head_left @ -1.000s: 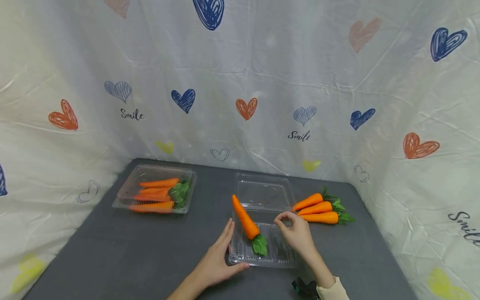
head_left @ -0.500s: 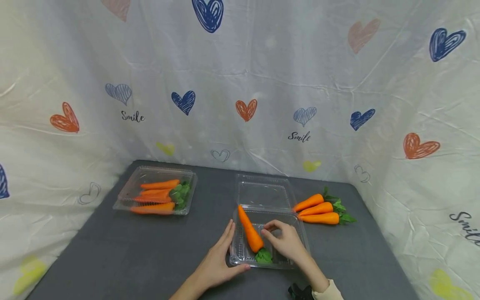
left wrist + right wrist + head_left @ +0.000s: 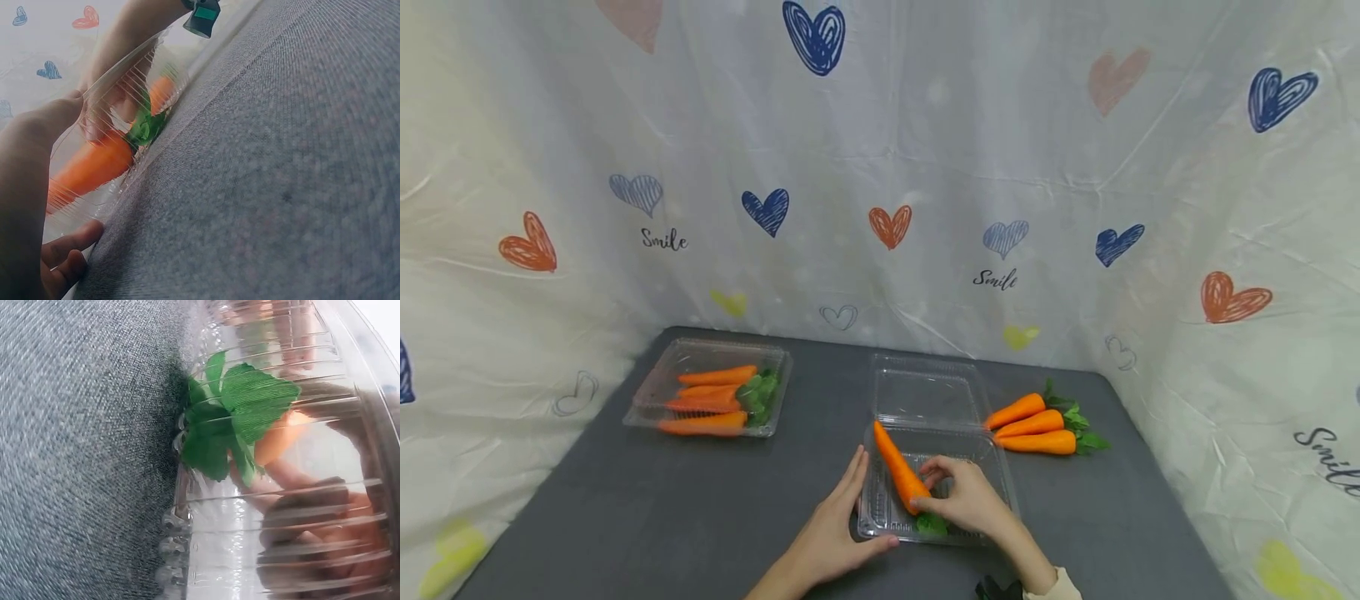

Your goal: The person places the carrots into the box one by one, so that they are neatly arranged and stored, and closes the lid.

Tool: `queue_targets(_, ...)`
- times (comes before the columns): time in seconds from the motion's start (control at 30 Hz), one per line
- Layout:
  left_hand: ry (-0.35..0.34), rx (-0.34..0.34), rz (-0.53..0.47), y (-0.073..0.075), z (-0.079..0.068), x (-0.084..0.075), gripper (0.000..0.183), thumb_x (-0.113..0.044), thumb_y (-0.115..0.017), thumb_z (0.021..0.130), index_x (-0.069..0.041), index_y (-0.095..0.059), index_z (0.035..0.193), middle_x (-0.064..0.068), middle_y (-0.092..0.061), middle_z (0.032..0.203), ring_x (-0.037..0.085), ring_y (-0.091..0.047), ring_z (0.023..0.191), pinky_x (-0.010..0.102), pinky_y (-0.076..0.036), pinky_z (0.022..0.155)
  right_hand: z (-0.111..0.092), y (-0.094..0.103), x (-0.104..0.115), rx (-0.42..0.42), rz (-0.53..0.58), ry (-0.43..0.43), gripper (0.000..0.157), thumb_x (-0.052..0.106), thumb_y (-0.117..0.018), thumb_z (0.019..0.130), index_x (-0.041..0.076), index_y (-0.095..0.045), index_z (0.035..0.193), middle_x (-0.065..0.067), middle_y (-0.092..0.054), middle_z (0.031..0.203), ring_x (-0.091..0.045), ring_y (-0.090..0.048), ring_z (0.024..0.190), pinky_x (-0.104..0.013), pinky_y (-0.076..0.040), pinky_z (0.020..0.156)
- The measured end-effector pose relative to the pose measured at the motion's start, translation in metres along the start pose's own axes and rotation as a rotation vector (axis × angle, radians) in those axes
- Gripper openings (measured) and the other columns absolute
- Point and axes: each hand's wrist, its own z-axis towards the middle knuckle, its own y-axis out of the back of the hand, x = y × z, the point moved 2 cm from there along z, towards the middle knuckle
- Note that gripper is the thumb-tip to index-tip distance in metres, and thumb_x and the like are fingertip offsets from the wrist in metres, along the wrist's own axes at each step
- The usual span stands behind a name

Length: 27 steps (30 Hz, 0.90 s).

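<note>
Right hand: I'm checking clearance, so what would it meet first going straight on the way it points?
The carrot lying in the open clear clamshell; the right hand seems to touch it, though depth is unclear.

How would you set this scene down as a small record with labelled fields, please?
Left hand: touches the left side and front edge of the open container
Right hand: touches the single carrot near its leafy end; whether it pinches it is unclear
Single carrot: inside the open container, slanted, leaves toward the person
Clear lid: folded back, away from the person
Loose carrots: three, right of the open container
Closed container: at left, several carrots inside, exact count unclear
Surface: dark grey table
Backdrop: pale cloth printed with hearts
</note>
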Motion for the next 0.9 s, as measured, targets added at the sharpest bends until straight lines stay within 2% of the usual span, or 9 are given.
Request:
queue_targets(0.17, -0.009, -0.006, 0.001, 0.001, 0.000, -0.001, 0.121, -0.064, -0.081, 0.087, -0.017, -0.010, 0.173, 0.007, -0.008, 0.179, 0.002, -0.050, 0.085, 0.025, -0.047, 0.072, -0.001, -0.002, -0.001, 0.048, -0.004, -0.010, 0.045, 0.038, -0.092, 0.083, 0.011, -0.074, 0.115, 0.005, -0.077, 0.096, -0.011, -0.068, 0.088, -0.032, -0.052, 0.077)
queue_targets(0.33, -0.020, -0.014, 0.024, 0.000, -0.001, -0.001, 0.122, -0.064, -0.081, 0.086, -0.015, -0.011, 0.173, 0.007, -0.009, 0.179, 0.001, -0.050, 0.085, 0.026, -0.047, 0.075, 0.000, 0.004, 0.000, 0.044, 0.023, -0.025, 0.041, 0.034, -0.089, 0.088, 0.008, -0.074, 0.117, -0.003, -0.077, 0.103, -0.004, -0.048, 0.055, -0.024, -0.043, 0.052)
queue_targets(0.43, -0.025, -0.021, 0.036, 0.000, -0.001, -0.001, 0.122, -0.064, -0.082, 0.086, -0.014, -0.012, 0.172, 0.007, -0.009, 0.179, 0.002, -0.053, 0.089, 0.029, -0.051, 0.081, 0.000, 0.013, 0.000, 0.002, 0.014, -0.047, 0.040, 0.030, -0.087, 0.091, 0.007, -0.073, 0.120, -0.008, -0.076, 0.108, -0.004, -0.034, 0.045, -0.023, -0.035, 0.044)
queue_targets(0.6, -0.026, -0.023, 0.032, -0.001, 0.000, -0.002, 0.121, -0.062, -0.083, 0.086, -0.016, -0.012, 0.173, 0.004, -0.009, 0.179, 0.002, -0.053, 0.088, 0.030, -0.050, 0.082, -0.002, 0.028, -0.003, -0.119, -0.072, -0.110, 0.038, 0.018, -0.088, 0.088, 0.009, -0.075, 0.122, -0.009, -0.076, 0.115, -0.009, -0.029, 0.043, -0.028, -0.035, 0.045)
queue_targets(0.67, -0.027, -0.026, 0.031, 0.000, 0.000, -0.002, 0.121, -0.062, -0.083, 0.086, -0.015, -0.014, 0.172, 0.004, -0.009, 0.179, 0.002, -0.051, 0.085, 0.030, -0.049, 0.082, -0.002, 0.031, -0.003, -0.153, -0.133, -0.117, 0.038, 0.013, -0.089, 0.087, 0.010, -0.076, 0.122, -0.008, -0.076, 0.117, -0.010, -0.044, 0.052, -0.032, -0.046, 0.055)
queue_targets(0.73, -0.030, -0.033, 0.037, 0.000, -0.001, -0.003, 0.121, -0.063, -0.082, 0.085, -0.013, -0.016, 0.172, 0.004, -0.010, 0.179, 0.001, -0.051, 0.085, 0.032, -0.050, 0.085, -0.002, 0.031, -0.004, -0.173, -0.192, -0.112, 0.039, 0.009, -0.088, 0.086, 0.011, -0.076, 0.124, -0.008, -0.076, 0.119, -0.017, -0.061, 0.068, -0.042, -0.056, 0.074)
queue_targets(0.8, -0.036, -0.039, 0.039, 0.001, -0.001, -0.003, 0.121, -0.064, -0.082, 0.085, -0.011, -0.017, 0.172, 0.006, -0.011, 0.179, 0.001, -0.051, 0.084, 0.032, -0.050, 0.086, -0.001, 0.029, -0.004, -0.189, -0.252, -0.096, 0.040, 0.005, -0.087, 0.086, 0.009, -0.076, 0.125, -0.009, -0.075, 0.121, -0.026, -0.071, 0.094, -0.054, -0.055, 0.094)
queue_targets(0.83, -0.036, -0.039, 0.037, 0.001, -0.002, -0.003, 0.121, -0.064, -0.082, 0.085, -0.011, -0.017, 0.172, 0.005, -0.011, 0.179, 0.000, -0.051, 0.084, 0.031, -0.050, 0.085, 0.000, 0.027, -0.004, -0.199, -0.282, -0.089, 0.040, 0.004, -0.087, 0.086, 0.009, -0.076, 0.125, -0.010, -0.075, 0.122, -0.030, -0.071, 0.107, -0.057, -0.051, 0.101)
queue_targets(0.9, -0.036, -0.034, 0.027, 0.002, -0.002, -0.003, 0.119, -0.063, -0.082, 0.086, -0.011, -0.016, 0.172, 0.005, -0.010, 0.179, 0.000, -0.050, 0.083, 0.027, -0.049, 0.079, 0.002, 0.024, -0.005, -0.219, -0.328, -0.078, 0.041, 0.002, -0.087, 0.086, 0.008, -0.076, 0.125, -0.011, -0.074, 0.123, -0.035, -0.070, 0.112, -0.059, -0.051, 0.102)
